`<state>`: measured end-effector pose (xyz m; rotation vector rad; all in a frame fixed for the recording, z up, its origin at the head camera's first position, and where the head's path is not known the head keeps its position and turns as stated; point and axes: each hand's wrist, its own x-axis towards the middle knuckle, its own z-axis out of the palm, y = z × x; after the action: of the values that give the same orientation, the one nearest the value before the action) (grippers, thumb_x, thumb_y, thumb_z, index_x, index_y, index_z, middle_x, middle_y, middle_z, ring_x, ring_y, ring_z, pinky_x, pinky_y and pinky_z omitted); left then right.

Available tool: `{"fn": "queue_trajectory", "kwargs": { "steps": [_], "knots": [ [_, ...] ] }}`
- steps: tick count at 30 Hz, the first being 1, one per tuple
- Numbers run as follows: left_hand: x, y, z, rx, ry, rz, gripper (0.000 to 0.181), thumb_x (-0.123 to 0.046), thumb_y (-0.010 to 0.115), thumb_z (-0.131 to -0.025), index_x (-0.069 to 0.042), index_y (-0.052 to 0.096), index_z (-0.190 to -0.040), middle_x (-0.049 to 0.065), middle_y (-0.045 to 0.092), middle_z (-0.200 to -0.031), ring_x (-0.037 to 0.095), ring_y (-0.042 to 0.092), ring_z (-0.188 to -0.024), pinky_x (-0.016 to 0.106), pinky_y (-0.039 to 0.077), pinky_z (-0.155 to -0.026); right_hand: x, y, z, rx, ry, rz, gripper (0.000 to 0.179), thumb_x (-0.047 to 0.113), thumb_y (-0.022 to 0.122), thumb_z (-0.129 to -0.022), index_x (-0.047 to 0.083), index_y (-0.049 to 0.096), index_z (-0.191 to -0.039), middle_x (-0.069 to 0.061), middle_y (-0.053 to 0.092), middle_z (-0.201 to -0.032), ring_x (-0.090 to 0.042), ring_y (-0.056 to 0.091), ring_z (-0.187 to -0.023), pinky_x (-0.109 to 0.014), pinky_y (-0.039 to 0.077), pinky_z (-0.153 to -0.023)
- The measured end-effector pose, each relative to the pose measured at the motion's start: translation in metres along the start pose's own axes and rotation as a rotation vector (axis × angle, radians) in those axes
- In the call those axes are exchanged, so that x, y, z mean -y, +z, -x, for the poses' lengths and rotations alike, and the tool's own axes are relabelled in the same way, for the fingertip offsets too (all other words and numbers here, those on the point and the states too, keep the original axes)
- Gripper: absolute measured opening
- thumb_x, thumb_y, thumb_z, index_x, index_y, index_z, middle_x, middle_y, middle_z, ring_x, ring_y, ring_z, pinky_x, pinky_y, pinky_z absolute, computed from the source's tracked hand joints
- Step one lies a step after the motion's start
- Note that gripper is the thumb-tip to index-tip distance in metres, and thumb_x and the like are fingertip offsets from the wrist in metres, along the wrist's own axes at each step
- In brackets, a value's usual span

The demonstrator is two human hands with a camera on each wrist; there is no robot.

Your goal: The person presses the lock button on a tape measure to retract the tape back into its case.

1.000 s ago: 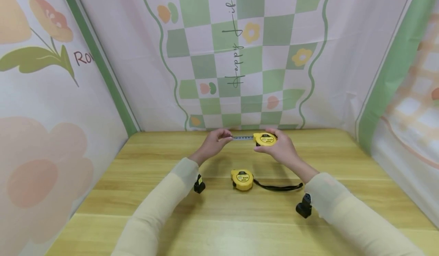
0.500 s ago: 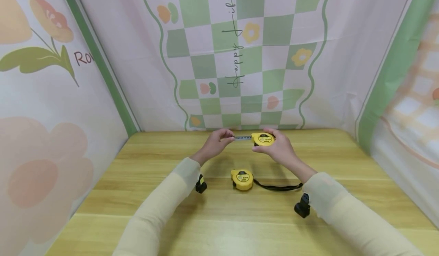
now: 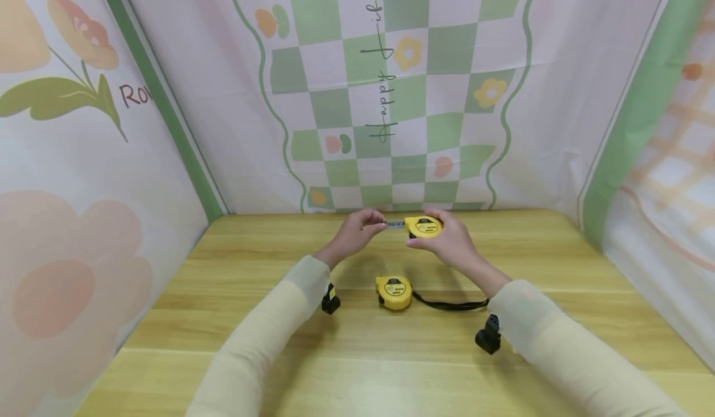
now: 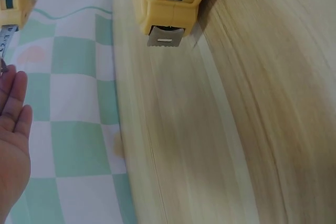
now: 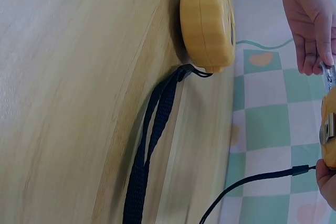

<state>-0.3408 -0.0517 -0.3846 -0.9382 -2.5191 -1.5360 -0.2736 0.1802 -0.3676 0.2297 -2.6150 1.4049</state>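
My right hand (image 3: 455, 240) grips a yellow tape measure (image 3: 422, 226) above the far part of the table, thumb below and fingers over its top. A short length of silver blade (image 3: 396, 224) sticks out of its left side. My left hand (image 3: 357, 231) pinches the end of that blade between thumb and fingers. The right wrist view shows the held tape measure (image 5: 329, 124) at the edge, with its dark cord (image 5: 262, 180) hanging down. A second yellow tape measure (image 3: 394, 293) lies on the table nearer to me, its blade hook (image 4: 166, 37) at the mouth.
The wooden table (image 3: 368, 373) ends at a patterned cloth (image 3: 413, 94) at the back, and cloth walls stand on both sides. A black wrist strap (image 3: 455, 306) trails right from the lying tape measure. Black wrist cameras (image 3: 331, 300) hang under both sleeves.
The blade between my hands has become shorter. My right hand has moved slightly left with the tape measure, my left hand slightly right. The lying tape measure has stayed put.
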Motion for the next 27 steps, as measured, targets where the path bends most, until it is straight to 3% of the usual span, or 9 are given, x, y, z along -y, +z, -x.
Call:
{"fn": "queue_trajectory", "kwargs": {
  "steps": [27],
  "knots": [
    [-0.007, 0.015, -0.006, -0.004, 0.054, -0.01, 0.01, -0.015, 0.066, -0.094, -0.008, 0.067, -0.101, -0.001, 0.065, -0.1, 0.013, 0.061, -0.099, 0.028, 0.049, -0.091, 0.008, 0.008, 0.005, 0.012, -0.02, -0.032, 0.09, 0.031, 0.087, -0.074, 0.004, 0.039, -0.145, -0.02, 0.048, -0.136, -0.032, 0.054, -0.108, -0.043, 0.05, -0.085]
  ]
}}
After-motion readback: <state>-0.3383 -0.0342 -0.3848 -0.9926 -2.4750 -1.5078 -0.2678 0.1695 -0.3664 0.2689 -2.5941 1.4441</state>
